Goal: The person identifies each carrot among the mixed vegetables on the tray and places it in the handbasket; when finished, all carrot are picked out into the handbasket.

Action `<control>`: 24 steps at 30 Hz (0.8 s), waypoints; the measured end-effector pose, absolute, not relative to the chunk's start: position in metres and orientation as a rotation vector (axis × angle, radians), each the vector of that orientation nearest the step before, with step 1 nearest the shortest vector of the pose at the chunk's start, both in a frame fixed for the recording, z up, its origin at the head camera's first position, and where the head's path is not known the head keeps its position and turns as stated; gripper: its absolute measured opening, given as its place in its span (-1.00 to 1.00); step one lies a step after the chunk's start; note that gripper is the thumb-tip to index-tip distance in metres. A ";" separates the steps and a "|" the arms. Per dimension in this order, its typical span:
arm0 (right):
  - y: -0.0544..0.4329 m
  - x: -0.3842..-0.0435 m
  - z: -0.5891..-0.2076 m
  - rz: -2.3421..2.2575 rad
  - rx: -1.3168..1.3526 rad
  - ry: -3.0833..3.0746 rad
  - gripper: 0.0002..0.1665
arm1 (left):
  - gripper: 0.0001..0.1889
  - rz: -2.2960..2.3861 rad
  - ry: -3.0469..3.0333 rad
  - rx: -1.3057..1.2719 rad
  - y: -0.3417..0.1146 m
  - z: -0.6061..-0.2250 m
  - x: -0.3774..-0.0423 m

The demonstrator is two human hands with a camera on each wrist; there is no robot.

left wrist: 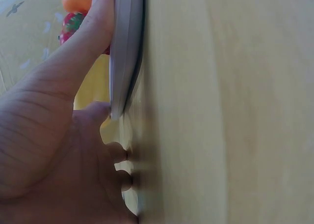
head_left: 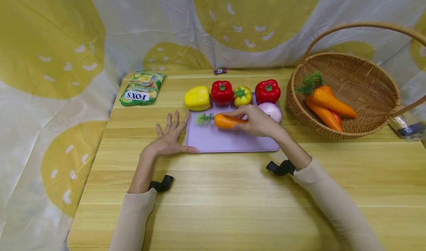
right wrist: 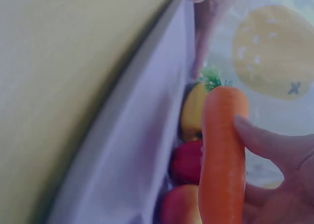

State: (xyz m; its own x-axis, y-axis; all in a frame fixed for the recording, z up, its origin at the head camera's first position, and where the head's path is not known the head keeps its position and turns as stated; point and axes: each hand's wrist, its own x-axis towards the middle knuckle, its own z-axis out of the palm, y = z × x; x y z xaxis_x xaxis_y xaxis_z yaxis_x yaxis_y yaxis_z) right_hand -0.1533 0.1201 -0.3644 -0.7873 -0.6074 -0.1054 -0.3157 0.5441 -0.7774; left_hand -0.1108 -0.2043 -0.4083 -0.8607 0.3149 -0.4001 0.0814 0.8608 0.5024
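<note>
My right hand (head_left: pixel 257 121) holds an orange carrot (head_left: pixel 226 121) with a green leafy top over the lilac tray (head_left: pixel 213 142). In the right wrist view the thumb presses against the side of the carrot (right wrist: pixel 223 155). My left hand (head_left: pixel 169 137) is spread at the tray's left edge, its thumb touching the near left corner and its other fingers on the table. Along the tray's far side sit a yellow pepper (head_left: pixel 197 98), a red pepper (head_left: pixel 222 92), a smaller yellow vegetable (head_left: pixel 243 96) and another red pepper (head_left: pixel 267 91). A purple onion (head_left: pixel 271 111) lies partly behind my right hand.
A wicker basket (head_left: pixel 369 70) with a tall handle stands at the right, holding more carrots (head_left: pixel 332 103) and something red. A green Fox's packet (head_left: pixel 142 88) lies far left, a small purple wrapper (head_left: pixel 220 71) at the back edge. A clear packet (head_left: pixel 407 125) lies behind the basket.
</note>
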 end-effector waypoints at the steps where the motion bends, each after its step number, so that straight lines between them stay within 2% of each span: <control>1: 0.123 -0.152 -0.362 -1.117 -0.757 2.422 -0.44 | 0.36 0.664 2.553 0.292 -0.204 -0.408 -0.111; 10: 0.149 -0.151 -0.337 -1.112 -0.817 2.483 -0.44 | 0.36 0.666 2.555 0.296 -0.204 -0.407 -0.110; 24: 0.198 -0.151 -0.280 -1.089 -0.720 2.639 -0.43 | 0.39 0.781 2.566 0.342 -0.210 -0.420 -0.111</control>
